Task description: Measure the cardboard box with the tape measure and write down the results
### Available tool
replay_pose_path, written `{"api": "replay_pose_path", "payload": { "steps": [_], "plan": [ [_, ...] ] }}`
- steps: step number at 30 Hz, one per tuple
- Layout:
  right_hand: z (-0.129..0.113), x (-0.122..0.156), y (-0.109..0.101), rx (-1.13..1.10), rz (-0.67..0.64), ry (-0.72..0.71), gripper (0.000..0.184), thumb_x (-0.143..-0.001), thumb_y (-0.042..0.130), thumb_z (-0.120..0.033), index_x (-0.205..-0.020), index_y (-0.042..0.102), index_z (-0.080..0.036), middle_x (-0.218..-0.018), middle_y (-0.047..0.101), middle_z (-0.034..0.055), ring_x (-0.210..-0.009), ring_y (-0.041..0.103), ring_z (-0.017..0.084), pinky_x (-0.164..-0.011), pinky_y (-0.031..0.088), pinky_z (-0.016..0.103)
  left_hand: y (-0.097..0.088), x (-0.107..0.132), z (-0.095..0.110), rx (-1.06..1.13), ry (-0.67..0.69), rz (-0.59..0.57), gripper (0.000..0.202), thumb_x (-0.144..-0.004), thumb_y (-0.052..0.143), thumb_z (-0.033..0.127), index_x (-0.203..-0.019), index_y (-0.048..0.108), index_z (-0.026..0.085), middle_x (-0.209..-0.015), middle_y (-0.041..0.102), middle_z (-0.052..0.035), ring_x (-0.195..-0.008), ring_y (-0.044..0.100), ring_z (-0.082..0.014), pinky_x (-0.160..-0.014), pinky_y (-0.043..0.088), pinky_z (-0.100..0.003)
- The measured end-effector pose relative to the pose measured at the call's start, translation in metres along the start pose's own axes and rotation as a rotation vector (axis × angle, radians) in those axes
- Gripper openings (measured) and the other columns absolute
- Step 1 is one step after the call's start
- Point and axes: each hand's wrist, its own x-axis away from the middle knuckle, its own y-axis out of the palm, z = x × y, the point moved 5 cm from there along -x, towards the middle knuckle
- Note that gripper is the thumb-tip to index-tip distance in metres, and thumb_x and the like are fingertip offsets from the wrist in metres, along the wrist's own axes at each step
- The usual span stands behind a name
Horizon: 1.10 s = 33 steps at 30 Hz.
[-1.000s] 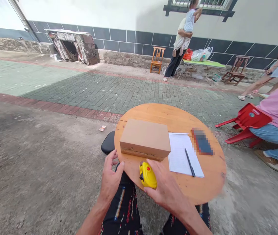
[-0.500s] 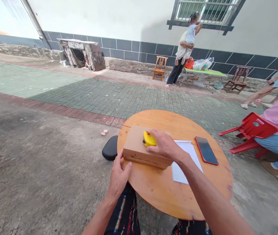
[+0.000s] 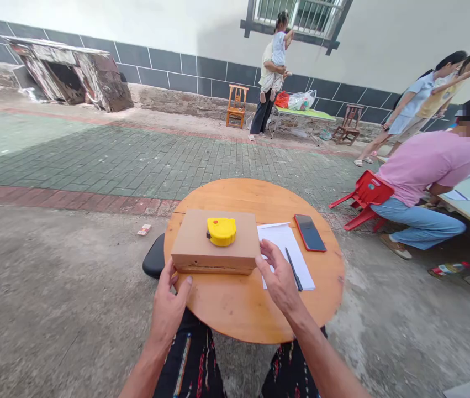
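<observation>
A closed brown cardboard box lies on the round wooden table, and a yellow tape measure rests on its top. At the box's near left corner is my left hand, its fingers apart and fingertips at the box's side. My right hand is beside the box's right end, fingers spread, holding nothing; whether it touches the cardboard I cannot tell. Partly behind that hand, white paper lies on the table with a black pen on it.
A red-edged phone lies on the table's right side. A black case or seat shows past the left edge. To the right, a person in pink sits on a red plastic chair at another table. Other people stand farther back.
My right hand has let go of the tape measure and moved to the box's right end, uncovering the pen. The box looks straighter to me. The view has swung right.
</observation>
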Motion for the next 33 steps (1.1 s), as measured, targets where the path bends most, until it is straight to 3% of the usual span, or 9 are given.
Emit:
{"api": "replay_pose_path", "payload": {
  "steps": [4, 7, 10, 15, 18, 21, 27, 30, 33],
  "plan": [
    [0.034, 0.003, -0.045, 0.348, 0.039, 0.067, 0.032, -0.093, 0.045, -0.035, -0.111, 0.064, -0.018, -0.101, 0.073, 0.0094, -0.085, 0.069, 0.02, -0.075, 0.053, 0.033, -0.016, 0.015, 0.002, -0.103, 0.007, 0.067, 0.066, -0.083, 0.062, 0.045, -0.142, 0.042, 0.025, -0.141, 0.051, -0.0112, -0.126, 0.052, -0.0299, -0.109, 0.04, -0.05],
    [0.069, 0.005, -0.078, 0.634, 0.008, 0.201, 0.024, -0.089, 0.048, -0.032, -0.093, 0.067, -0.019, -0.081, 0.072, 0.0056, -0.071, 0.066, 0.02, -0.063, 0.046, 0.03, -0.018, 0.044, 0.005, -0.257, 0.072, 0.099, 0.051, -0.084, 0.057, 0.046, -0.129, 0.054, 0.023, -0.131, 0.058, -0.0097, -0.116, 0.057, -0.0304, -0.104, 0.043, -0.054],
    [0.088, 0.006, -0.085, 0.723, 0.003, 0.251, 0.014, -0.083, 0.056, -0.029, -0.08, 0.065, -0.018, -0.076, 0.07, 0.0075, -0.072, 0.065, 0.023, -0.061, 0.038, 0.029, 0.008, 0.081, 0.013, -0.319, 0.268, 0.003, 0.034, -0.085, 0.055, 0.039, -0.115, 0.062, 0.024, -0.119, 0.062, -0.0088, -0.112, 0.059, -0.0282, -0.102, 0.047, -0.049],
    [0.089, 0.011, -0.086, 0.736, 0.035, 0.284, 0.015, -0.084, 0.048, -0.019, -0.079, 0.062, -0.017, -0.076, 0.068, 0.0099, -0.072, 0.064, 0.024, -0.061, 0.035, 0.03, 0.064, 0.129, 0.023, -0.369, 0.501, -0.316, 0.025, -0.086, 0.055, 0.023, -0.108, 0.067, 0.026, -0.118, 0.064, -0.0104, -0.112, 0.061, -0.026, -0.094, 0.053, -0.043],
    [0.088, 0.024, -0.107, 0.675, 0.071, 0.293, 0.021, -0.09, 0.043, -0.025, -0.094, 0.062, -0.017, -0.074, 0.067, 0.0061, -0.07, 0.063, 0.022, -0.063, 0.039, 0.03, 0.078, 0.135, 0.03, -0.397, 0.551, -0.388, 0.024, -0.086, 0.055, 0.019, -0.105, 0.069, 0.024, -0.115, 0.065, -0.0112, -0.109, 0.062, -0.0253, -0.091, 0.054, -0.042],
    [0.088, 0.046, -0.131, 0.395, 0.111, 0.25, 0.034, -0.093, 0.042, -0.034, -0.119, 0.054, -0.016, -0.069, 0.063, -0.0004, -0.061, 0.058, 0.018, -0.062, 0.044, 0.029, 0.087, 0.132, 0.036, -0.406, 0.576, -0.389, 0.022, -0.087, 0.054, 0.017, -0.102, 0.069, 0.022, -0.111, 0.066, -0.0112, -0.106, 0.061, -0.0246, -0.09, 0.054, -0.042],
    [0.08, 0.084, -0.144, -0.358, 0.082, 0.252, 0.03, -0.089, 0.059, -0.042, -0.108, 0.063, -0.019, -0.084, 0.071, 0.0065, -0.077, 0.065, 0.02, -0.062, 0.049, 0.028, 0.121, 0.12, 0.044, -0.506, 0.618, -0.445, 0.03, -0.084, 0.052, 0.01, -0.108, 0.066, 0.021, -0.118, 0.064, -0.0099, -0.113, 0.056, -0.0254, -0.097, 0.048, -0.047],
    [0.071, 0.09, -0.146, -0.443, 0.163, 0.161, 0.034, -0.079, 0.075, -0.033, -0.109, 0.061, -0.025, -0.089, 0.073, 0.0041, -0.081, 0.067, 0.019, -0.068, 0.052, 0.027, 0.138, 0.114, 0.047, -0.564, 0.645, -0.471, 0.031, -0.082, 0.053, 0.009, -0.108, 0.066, 0.02, -0.12, 0.064, -0.0095, -0.113, 0.055, -0.0258, -0.098, 0.047, -0.047],
    [0.064, 0.092, -0.147, -0.425, 0.348, 0.069, 0.021, -0.083, 0.071, -0.034, -0.1, 0.063, -0.025, -0.069, 0.066, -0.0023, -0.065, 0.063, 0.014, -0.063, 0.05, 0.025, 0.148, 0.113, 0.051, -0.589, 0.677, -0.489, 0.032, -0.082, 0.053, 0.007, -0.109, 0.065, 0.018, -0.12, 0.064, -0.0097, -0.112, 0.055, -0.0256, -0.097, 0.047, -0.046]
  ]
}}
